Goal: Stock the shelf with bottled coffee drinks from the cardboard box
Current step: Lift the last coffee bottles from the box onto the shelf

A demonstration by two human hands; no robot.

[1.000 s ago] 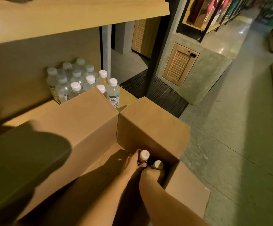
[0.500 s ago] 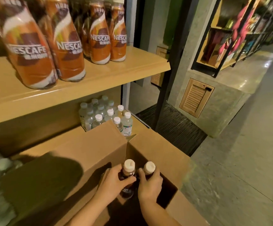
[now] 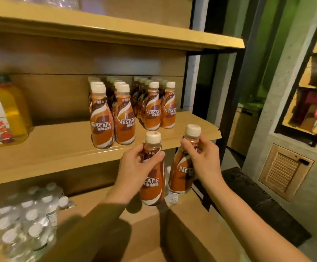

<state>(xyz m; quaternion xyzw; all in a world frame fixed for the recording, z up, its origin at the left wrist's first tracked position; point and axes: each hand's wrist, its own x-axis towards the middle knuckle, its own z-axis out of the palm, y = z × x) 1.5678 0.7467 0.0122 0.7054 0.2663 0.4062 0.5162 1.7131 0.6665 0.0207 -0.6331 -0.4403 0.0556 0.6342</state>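
My left hand (image 3: 135,167) grips the neck of an orange-brown coffee bottle (image 3: 152,186) with a cream cap. My right hand (image 3: 201,157) grips the neck of a second coffee bottle (image 3: 180,176). Both bottles hang upright just in front of and below the wooden middle shelf (image 3: 59,148). Several matching coffee bottles (image 3: 125,118) stand in rows on that shelf, right of centre. The open cardboard box (image 3: 182,233) lies below my arms; its inside is hidden.
A large yellow jar (image 3: 4,114) stands at the shelf's left end. Packs of small water bottles (image 3: 25,220) sit on the bottom shelf, lower left. Another wooden shelf (image 3: 116,29) runs above. A black upright post (image 3: 227,91) bounds the shelf on the right.
Both hands have lifted a coffee bottle each out of the box and up to the middle shelf's front edge. The view has tilted up from the box to the shelf.
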